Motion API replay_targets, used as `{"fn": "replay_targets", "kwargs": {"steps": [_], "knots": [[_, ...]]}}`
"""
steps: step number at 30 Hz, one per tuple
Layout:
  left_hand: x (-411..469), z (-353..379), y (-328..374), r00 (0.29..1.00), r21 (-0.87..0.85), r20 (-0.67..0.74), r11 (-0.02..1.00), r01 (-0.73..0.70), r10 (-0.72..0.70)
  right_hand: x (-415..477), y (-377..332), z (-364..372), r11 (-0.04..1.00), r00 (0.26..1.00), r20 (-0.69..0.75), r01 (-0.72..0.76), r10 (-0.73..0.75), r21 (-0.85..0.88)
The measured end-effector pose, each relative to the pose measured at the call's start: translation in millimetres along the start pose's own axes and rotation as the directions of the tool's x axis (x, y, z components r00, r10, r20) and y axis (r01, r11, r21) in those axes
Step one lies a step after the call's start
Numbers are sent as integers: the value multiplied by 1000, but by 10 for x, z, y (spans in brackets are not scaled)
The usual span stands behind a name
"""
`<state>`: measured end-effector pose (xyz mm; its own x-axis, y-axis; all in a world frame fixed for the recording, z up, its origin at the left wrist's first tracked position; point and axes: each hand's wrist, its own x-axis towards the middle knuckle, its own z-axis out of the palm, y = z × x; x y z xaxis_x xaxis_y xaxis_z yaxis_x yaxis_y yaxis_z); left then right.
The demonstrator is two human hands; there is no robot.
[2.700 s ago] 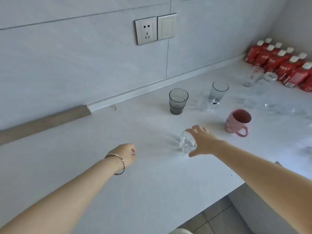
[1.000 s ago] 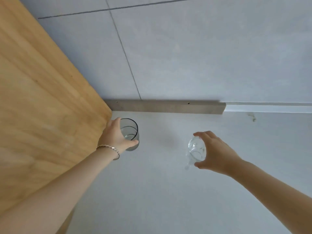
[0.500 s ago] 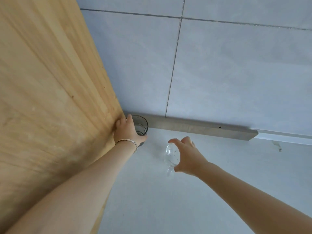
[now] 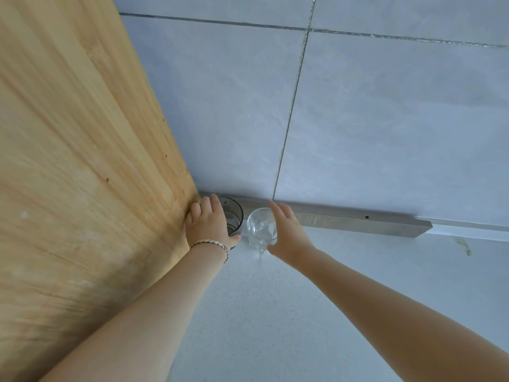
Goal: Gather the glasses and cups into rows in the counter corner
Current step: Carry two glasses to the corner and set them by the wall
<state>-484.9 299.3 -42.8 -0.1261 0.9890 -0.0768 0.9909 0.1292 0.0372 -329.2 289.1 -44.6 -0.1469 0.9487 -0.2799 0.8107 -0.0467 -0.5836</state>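
A smoky grey glass stands upright in the counter corner, between the wooden side panel and the back wall strip. My left hand, with a bracelet on the wrist, wraps its left side, thumb curled round the front. A clear glass stands right beside it, just apart from it. My right hand is against the clear glass's right side. Its fingers are stretched out straight and its thumb is low by the base, so the grip has loosened.
A tall wooden panel closes the left side. Grey wall tiles and a grey metal strip run along the back. White counter spreads toward me and to the right. No other cups are in view.
Both hands carried their glasses left into the corner. The grey glass now sits against the panel, the clear glass has come down beside it, and my right fingers have straightened off it.
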Motion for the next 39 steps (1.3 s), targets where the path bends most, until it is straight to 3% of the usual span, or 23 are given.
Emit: {"fn": "replay_targets", "kwargs": {"steps": [4,7,12,20,23,25,27,28,31,34,39], "knots": [[-17,26,-2,1000,5,-19,1000,-4,4,-92,-44,163,923,963,129,-266,238,277],[-40,38,11,1000,7,-20,1000,-5,5,-70,-77,248,874,955,49,-288,293,390],[-42,36,7,1000,19,6,1000,-1,1,33,-108,267,901,958,-44,-250,283,355],[-166,-92,61,999,120,23,992,-30,27,-205,-63,210,903,960,-18,-256,279,343],[-427,-163,122,976,129,-76,973,-192,202,-591,180,90,930,959,98,-281,265,238],[-666,-215,246,900,144,-110,903,-405,422,-902,396,-48,947,949,197,-280,248,158],[-946,-277,411,867,55,104,867,-495,488,-1239,650,-203,961,930,263,-274,258,25],[-1056,-224,505,854,-17,253,885,-466,454,-1412,788,-283,960,920,277,-278,278,-38],[-1335,-6,884,733,-156,499,880,-449,462,-1942,1253,-548,937,899,267,-315,346,-153],[-1621,137,1438,632,-140,605,846,-515,485,-2486,1771,-854,907,878,244,-367,411,-207],[-2161,229,2546,577,-145,622,803,-578,529,-3389,2762,-1413,837,828,148,-510,540,-199]]}}
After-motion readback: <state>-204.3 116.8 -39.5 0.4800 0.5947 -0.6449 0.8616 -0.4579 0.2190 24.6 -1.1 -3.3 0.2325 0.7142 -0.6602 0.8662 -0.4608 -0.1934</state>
